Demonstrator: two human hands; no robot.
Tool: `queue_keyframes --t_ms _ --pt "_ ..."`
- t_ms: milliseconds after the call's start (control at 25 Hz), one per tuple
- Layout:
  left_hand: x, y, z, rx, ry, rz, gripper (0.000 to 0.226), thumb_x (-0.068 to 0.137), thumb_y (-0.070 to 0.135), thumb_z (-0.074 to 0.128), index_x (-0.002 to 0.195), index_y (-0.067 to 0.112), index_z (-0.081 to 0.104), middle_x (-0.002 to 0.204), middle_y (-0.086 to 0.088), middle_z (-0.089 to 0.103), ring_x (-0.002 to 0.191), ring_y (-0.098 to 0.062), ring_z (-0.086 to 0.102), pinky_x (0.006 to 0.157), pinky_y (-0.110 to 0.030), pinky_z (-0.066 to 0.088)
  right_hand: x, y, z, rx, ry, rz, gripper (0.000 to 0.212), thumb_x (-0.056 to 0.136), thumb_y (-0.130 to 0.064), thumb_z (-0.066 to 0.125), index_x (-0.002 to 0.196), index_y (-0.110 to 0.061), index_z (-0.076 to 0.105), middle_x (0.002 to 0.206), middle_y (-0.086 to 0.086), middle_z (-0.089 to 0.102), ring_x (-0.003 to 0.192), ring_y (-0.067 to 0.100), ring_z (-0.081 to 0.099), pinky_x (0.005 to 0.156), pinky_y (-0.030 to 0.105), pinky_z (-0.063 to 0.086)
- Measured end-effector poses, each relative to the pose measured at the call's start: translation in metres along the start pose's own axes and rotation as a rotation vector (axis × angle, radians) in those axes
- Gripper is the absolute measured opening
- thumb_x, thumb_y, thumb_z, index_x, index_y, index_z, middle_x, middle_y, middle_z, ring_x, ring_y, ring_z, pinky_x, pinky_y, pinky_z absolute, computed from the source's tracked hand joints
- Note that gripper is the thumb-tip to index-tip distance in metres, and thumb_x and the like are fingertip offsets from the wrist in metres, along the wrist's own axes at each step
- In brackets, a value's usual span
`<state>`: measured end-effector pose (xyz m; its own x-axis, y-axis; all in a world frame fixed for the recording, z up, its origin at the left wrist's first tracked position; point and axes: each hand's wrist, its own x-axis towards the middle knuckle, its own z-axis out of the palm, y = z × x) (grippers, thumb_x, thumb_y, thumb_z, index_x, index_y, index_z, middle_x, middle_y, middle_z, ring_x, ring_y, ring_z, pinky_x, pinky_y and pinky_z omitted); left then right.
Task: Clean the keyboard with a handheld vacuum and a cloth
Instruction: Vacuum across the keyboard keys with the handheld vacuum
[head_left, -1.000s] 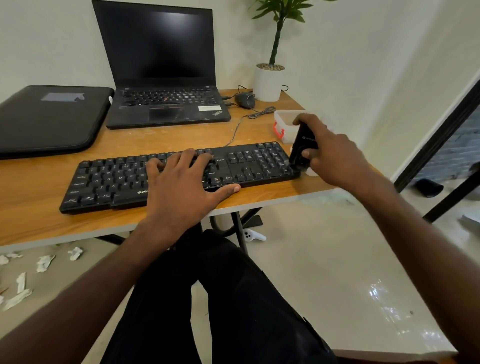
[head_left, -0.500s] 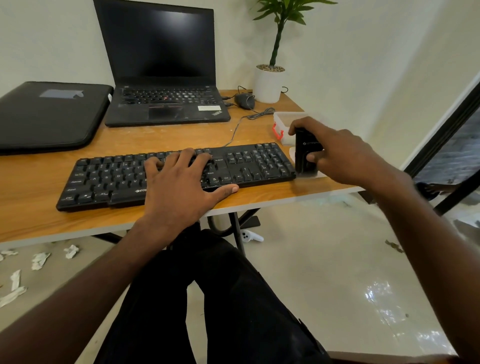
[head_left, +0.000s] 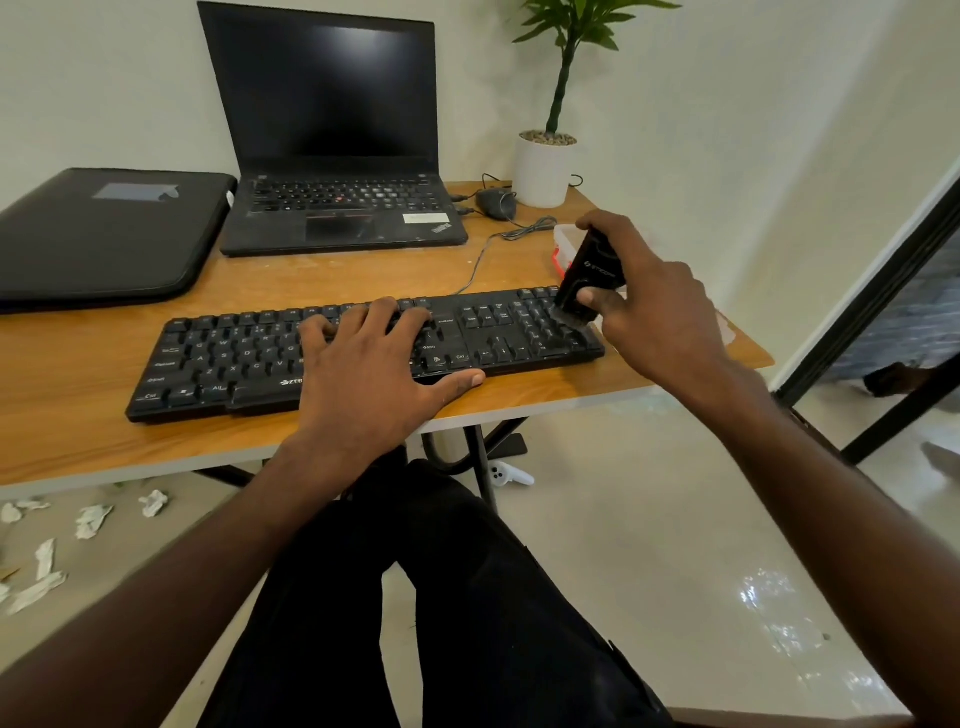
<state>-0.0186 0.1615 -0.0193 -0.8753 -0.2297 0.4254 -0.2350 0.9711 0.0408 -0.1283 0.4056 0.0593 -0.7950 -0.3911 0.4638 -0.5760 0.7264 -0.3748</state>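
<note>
A black keyboard (head_left: 218, 358) lies along the front of the wooden desk (head_left: 332, 280). My left hand (head_left: 374, 374) rests flat on its middle keys, fingers spread, thumb at the front edge. My right hand (head_left: 649, 306) grips a small black handheld vacuum (head_left: 589, 278), tilted, with its brush end down on the number pad at the keyboard's right end. No cloth is visible.
An open laptop (head_left: 337, 208) stands behind the keyboard, a black sleeve (head_left: 104, 234) to its left. A mouse (head_left: 496, 202), a potted plant (head_left: 545, 166) and a clear box with red clips (head_left: 563, 244) sit at the back right. Crumpled paper scraps (head_left: 88, 519) litter the floor.
My right hand has brought the vacuum from beside the keyboard's right edge onto the number pad and tilted it. My left hand has stayed on the keys.
</note>
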Motion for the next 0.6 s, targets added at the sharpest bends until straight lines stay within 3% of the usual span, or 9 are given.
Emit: queue_keyframes --t_ms 160,280,360,480,600 --pt "0.000 -0.001 -0.001 -0.008 0.001 -0.004 0.099 0.081 0.103 0.019 0.148 0.036 0.050 0.147 0.005 0.053 0.136 -0.023 0.048 0.110 -0.054 0.029 0.040 -0.015 0.023 0.085 -0.023 -0.087 0.067 0.094 -0.013 0.069 0.143 -0.046 0.037 0.124 0.004 0.067 0.106 0.026 0.067 0.080 0.045 0.060" --pt "0.000 -0.001 -0.001 -0.004 0.002 -0.013 0.099 0.081 0.103 0.020 0.148 0.036 0.050 0.147 0.005 0.052 0.136 -0.023 0.047 0.110 -0.054 0.030 0.065 -0.037 0.044 0.235 -0.160 -0.192 0.065 0.092 -0.005 0.068 0.139 -0.042 0.042 0.128 0.003 0.063 0.111 0.024 0.065 0.086 0.047 0.061" --pt "0.000 0.000 0.000 0.001 0.004 -0.020 0.100 0.081 0.104 0.019 0.148 0.036 0.050 0.147 0.005 0.052 0.136 -0.023 0.047 0.109 -0.053 0.028 0.072 -0.048 0.056 0.275 -0.269 -0.257 0.063 0.094 -0.002 0.065 0.138 -0.040 0.043 0.129 0.002 0.059 0.109 0.021 0.066 0.079 0.041 0.064" --pt "0.001 0.000 0.000 0.006 -0.008 -0.018 0.102 0.081 0.104 0.018 0.150 0.036 0.049 0.149 0.005 0.052 0.137 -0.023 0.046 0.110 -0.053 0.028 0.081 -0.049 0.053 0.370 -0.513 -0.270 0.059 0.097 0.004 0.057 0.137 -0.037 0.044 0.127 0.003 0.052 0.088 0.015 0.070 0.065 0.032 0.063" --pt "0.000 0.000 0.000 0.005 -0.007 -0.022 0.102 0.080 0.104 0.019 0.150 0.035 0.049 0.150 0.005 0.051 0.139 -0.024 0.046 0.112 -0.055 0.028 0.095 -0.041 0.031 0.319 -0.673 -0.250 0.056 0.098 0.005 0.055 0.135 -0.036 0.045 0.121 0.003 0.054 0.076 0.008 0.069 0.060 0.027 0.058"
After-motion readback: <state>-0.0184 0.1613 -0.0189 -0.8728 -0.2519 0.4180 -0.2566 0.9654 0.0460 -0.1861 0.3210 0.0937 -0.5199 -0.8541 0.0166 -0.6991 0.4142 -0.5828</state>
